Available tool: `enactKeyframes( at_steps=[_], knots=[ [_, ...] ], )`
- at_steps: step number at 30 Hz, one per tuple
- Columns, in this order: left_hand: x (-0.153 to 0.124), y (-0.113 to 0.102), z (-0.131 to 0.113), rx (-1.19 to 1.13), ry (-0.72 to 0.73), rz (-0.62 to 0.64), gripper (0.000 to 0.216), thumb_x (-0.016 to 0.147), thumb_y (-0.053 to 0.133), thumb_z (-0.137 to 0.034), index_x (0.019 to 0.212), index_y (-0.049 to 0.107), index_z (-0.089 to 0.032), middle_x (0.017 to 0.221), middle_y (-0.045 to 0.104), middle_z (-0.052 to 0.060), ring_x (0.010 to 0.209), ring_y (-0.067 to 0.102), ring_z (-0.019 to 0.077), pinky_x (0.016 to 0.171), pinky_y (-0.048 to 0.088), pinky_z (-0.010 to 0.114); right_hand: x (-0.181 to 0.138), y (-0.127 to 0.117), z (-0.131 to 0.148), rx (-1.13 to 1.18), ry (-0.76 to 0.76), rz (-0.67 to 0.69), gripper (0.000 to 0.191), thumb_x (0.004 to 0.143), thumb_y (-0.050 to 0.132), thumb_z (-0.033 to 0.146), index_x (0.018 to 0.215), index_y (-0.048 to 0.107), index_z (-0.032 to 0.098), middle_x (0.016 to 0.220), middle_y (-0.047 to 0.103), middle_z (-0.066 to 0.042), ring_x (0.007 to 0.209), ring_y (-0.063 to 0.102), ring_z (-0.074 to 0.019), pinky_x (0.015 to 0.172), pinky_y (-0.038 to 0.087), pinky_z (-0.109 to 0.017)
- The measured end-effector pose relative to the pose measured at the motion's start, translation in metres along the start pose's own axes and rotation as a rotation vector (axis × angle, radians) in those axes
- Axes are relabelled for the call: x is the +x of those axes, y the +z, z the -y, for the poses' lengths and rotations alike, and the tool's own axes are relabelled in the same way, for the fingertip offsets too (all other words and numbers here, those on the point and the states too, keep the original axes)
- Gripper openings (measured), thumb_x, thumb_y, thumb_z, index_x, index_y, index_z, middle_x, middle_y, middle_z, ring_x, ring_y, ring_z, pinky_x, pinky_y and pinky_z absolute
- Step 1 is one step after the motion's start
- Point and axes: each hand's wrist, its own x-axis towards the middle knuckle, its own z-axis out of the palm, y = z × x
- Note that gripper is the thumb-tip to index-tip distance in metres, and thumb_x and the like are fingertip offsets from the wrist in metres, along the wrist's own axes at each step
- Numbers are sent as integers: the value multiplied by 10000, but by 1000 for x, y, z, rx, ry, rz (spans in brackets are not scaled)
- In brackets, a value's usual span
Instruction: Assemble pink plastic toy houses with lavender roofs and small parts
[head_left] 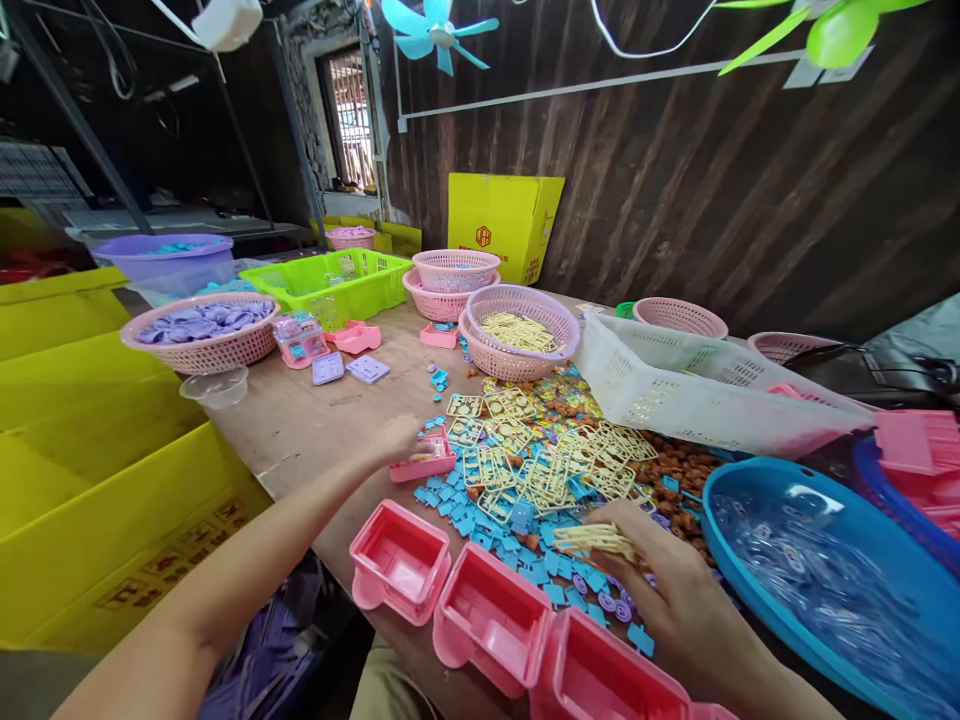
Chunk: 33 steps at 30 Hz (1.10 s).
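Note:
My right hand (667, 570) is closed around a bundle of thin cream plastic sticks (596, 541), above scattered blue plastic pieces (517, 560). My left hand (397, 441) is at a small pink plastic box (433, 466) with something pale inside; its fingers are blurred and partly hidden. Nearest to me, a row of deep pink boxes (491, 605) runs along the table edge, their open tops facing up. Flat cream plastic frames (555, 475) lie in a heap between my hands. Brown pieces (679, 470) and small purple rings (611, 603) lie around them.
A lilac basket (566, 325) of cream sticks stands behind the heap. A white crate (652, 400) and a blue basin (712, 520) of clear plastic parts flank the right side. At left are a pink basket (202, 352) of purple pieces, a green crate (360, 295) and yellow cartons (112, 500).

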Motion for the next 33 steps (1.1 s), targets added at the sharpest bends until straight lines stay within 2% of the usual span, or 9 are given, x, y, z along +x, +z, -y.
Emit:
enactKeyframes(
  at_steps=[6, 11, 15, 17, 21, 24, 28, 31, 33],
  knots=[
    [-6, 23, 10, 81, -40, -22, 178, 744, 589, -273, 819, 695, -151, 857, 672, 108, 810, 617, 233, 642, 400, 256, -6, 1, 19, -8, -109, -58, 123, 893, 442, 274, 923, 554, 232, 796, 650, -20, 696, 635, -151, 588, 502, -219],
    [-11, 25, 6, 64, -78, -68, 197, 733, 606, -273, 875, 692, -169, 848, 669, 101, 860, 609, 242, 689, 408, 265, -14, -2, 22, -9, -95, -63, 126, 895, 446, 267, 917, 567, 236, 783, 650, -14, 674, 636, -137, 599, 505, -204],
    [-9, 24, 8, 5, -76, -132, 223, 689, 647, -258, 892, 674, -169, 988, 635, 96, 990, 556, 246, 745, 402, 265, -20, -5, 22, -12, -62, -97, 136, 891, 453, 277, 926, 579, 240, 838, 660, -26, 747, 646, -153, 637, 512, -215],
    [-6, 23, 11, -47, -86, -132, 231, 674, 663, -309, 846, 664, -155, 908, 644, 78, 906, 573, 232, 682, 404, 258, -23, -6, 22, 0, -35, -92, 131, 884, 468, 281, 924, 585, 239, 834, 659, -23, 738, 644, -151, 629, 513, -213],
    [0, 19, 21, -183, -96, -48, 304, 726, 595, -436, 655, 629, -143, 550, 588, 1, 547, 541, 144, 497, 347, 224, -28, -6, 22, 42, 23, -33, 159, 887, 459, 296, 902, 606, 238, 835, 659, -29, 729, 639, -153, 619, 518, -220],
    [3, 15, 25, -237, -89, -7, 335, 738, 569, -439, 595, 626, -141, 437, 526, -20, 459, 503, 126, 453, 306, 216, -31, -6, 22, 61, 34, -39, 179, 894, 450, 313, 900, 612, 236, 832, 659, -31, 735, 637, -155, 625, 518, -225],
    [6, 13, 23, -220, -96, -64, 250, 749, 561, -357, 645, 674, -159, 426, 521, -18, 513, 539, 145, 510, 313, 227, -35, -6, 23, 59, 10, -77, 152, 888, 474, 309, 899, 610, 240, 801, 656, -9, 721, 635, -139, 625, 512, -204],
    [6, 17, 18, -212, -116, -139, 167, 742, 574, -299, 751, 692, -180, 511, 585, 4, 622, 587, 173, 594, 351, 246, -37, -7, 25, 67, 14, -83, 141, 882, 485, 310, 894, 606, 238, 797, 658, -11, 714, 638, -139, 620, 514, -199],
    [4, 20, 15, -212, -140, -190, 132, 721, 599, -282, 722, 676, -175, 588, 620, 23, 702, 600, 192, 659, 372, 266, -39, -8, 26, 82, 45, -67, 148, 882, 480, 316, 879, 604, 235, 781, 658, -13, 692, 640, -140, 603, 518, -200]
  ],
)
